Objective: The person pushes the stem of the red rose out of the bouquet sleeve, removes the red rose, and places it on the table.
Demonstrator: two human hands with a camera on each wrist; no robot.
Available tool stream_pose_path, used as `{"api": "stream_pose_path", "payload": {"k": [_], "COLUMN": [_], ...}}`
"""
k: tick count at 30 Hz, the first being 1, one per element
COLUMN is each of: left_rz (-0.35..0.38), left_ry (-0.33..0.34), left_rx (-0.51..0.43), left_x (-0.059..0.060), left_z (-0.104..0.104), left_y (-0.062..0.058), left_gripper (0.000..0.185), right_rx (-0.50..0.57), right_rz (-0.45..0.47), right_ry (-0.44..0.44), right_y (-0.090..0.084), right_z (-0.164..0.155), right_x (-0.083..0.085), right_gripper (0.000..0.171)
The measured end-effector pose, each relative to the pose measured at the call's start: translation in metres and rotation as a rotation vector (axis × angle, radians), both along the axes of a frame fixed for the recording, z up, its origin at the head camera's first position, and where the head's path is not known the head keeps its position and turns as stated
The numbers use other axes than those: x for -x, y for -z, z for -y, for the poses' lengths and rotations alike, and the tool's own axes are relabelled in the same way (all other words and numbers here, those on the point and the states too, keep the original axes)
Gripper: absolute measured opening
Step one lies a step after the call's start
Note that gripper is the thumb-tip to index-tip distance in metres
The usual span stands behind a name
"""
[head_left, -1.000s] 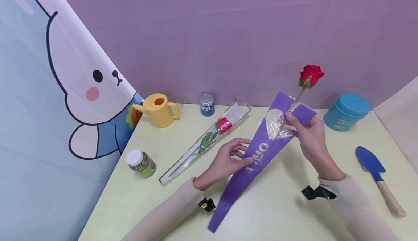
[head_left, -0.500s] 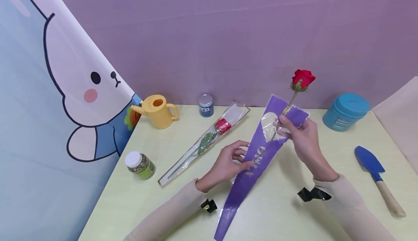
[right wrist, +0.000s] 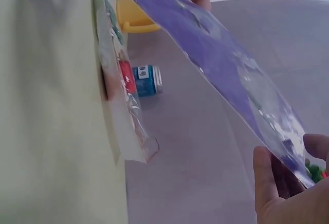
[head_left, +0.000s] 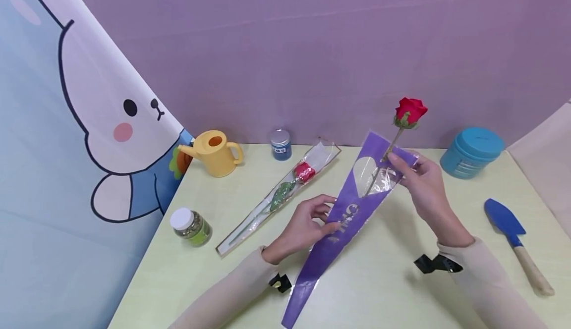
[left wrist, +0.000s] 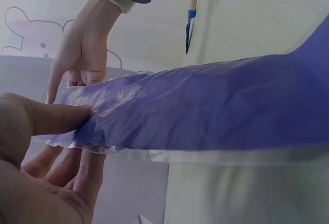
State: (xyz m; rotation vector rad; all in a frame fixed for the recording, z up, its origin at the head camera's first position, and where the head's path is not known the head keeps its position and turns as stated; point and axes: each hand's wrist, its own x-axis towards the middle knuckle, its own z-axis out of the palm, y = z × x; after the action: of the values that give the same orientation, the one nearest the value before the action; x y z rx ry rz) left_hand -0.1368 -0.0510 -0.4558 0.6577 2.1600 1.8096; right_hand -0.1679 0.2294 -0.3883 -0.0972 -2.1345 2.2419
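Purple sleeve (left wrist: 205,108) stretched from nine to three o'clock, pinched by left hand (left wrist: 36,167) at eight; right hand (left wrist: 82,54) gripping far end at eleven.

Sleeve (head_left: 343,220): purple, clear heart window, pale lettering, clear edge.
Rose (head_left: 409,111): red bloom, green sepals and stem.
Second rose (head_left: 305,171): red, green leaf, in clear wrap with brown edge.
Watering can (head_left: 216,152): yellow.
Small jar (head_left: 281,144): blue, silver lid.
Bottle (head_left: 191,225): white cap, greenish contents.
Tub (head_left: 473,152): teal.
Trowel (head_left: 513,237): blue blade, light wood handle.
Worktop (head_left: 401,289): pale yellow-green.
Wall (head_left: 312,46): mauve.
Banner (head_left: 89,121): light blue, white rabbit, black outline, pink cheek.
Cuffs (head_left: 477,264): beige.
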Motion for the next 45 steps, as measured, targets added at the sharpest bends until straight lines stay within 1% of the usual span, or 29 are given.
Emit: {"api": "stream_pose_path", "payload": {"k": [5, 8, 11, 16, 19, 22, 28, 31, 36, 41, 45], "left_rz": [0.024, 0.027, 0.041, 0.073, 0.072, 0.058, 0.011, 0.008, 0.002, -0.018, -0.036], "left_ry": [0.009, 0.015, 0.029, 0.054, 0.055, 0.052, 0.052, 0.045, 0.025, 0.032, 0.031], "left_rx": [0.005, 0.012, 0.007, -0.003, 0.014, 0.034, 0.079, 0.097, 0.141, 0.200, 0.246], "left_x": [-0.002, -0.003, -0.005, -0.007, -0.007, -0.006, -0.005, -0.005, -0.007, -0.006, -0.004], "left_z": [0.003, 0.003, 0.003, 0.002, 0.002, 0.003, 0.006, 0.009, 0.015, 0.022, 0.031], "left_y": [0.000, 0.000, -0.001, 0.000, 0.000, 0.001, 0.006, 0.008, 0.009, 0.015, 0.018], "left_gripper": [0.048, 0.048, 0.049, 0.050, 0.052, 0.053, 0.053, 0.054, 0.052, 0.050, 0.049], "right_rx": [0.054, 0.074, 0.069, 0.108, 0.111, 0.102, 0.194, 0.235, 0.367, 0.431, 0.483], "right_rz": [-0.003, 0.003, 0.009, -0.004, -0.016, -0.024, -0.082, -0.098, -0.137, -0.168, -0.225], "right_ry": [0.026, 0.019, 0.017, 0.030, 0.039, 0.046, 0.068, 0.086, 0.094, 0.152, 0.229], "right_y": [-0.008, -0.012, -0.013, -0.013, -0.011, -0.010, -0.010, -0.013, -0.018, -0.026, -0.039], "right_z": [-0.016, -0.022, -0.024, -0.023, -0.022, -0.021, -0.028, -0.034, -0.047, -0.065, -0.087], "right_x": [0.005, 0.009, 0.012, 0.014, 0.014, 0.015, 0.022, 0.027, 0.031, 0.033, 0.036], "right_gripper": [0.040, 0.040, 0.037, 0.025, 0.019, 0.017, 0.021, 0.024, 0.025, 0.022, 0.020]}}
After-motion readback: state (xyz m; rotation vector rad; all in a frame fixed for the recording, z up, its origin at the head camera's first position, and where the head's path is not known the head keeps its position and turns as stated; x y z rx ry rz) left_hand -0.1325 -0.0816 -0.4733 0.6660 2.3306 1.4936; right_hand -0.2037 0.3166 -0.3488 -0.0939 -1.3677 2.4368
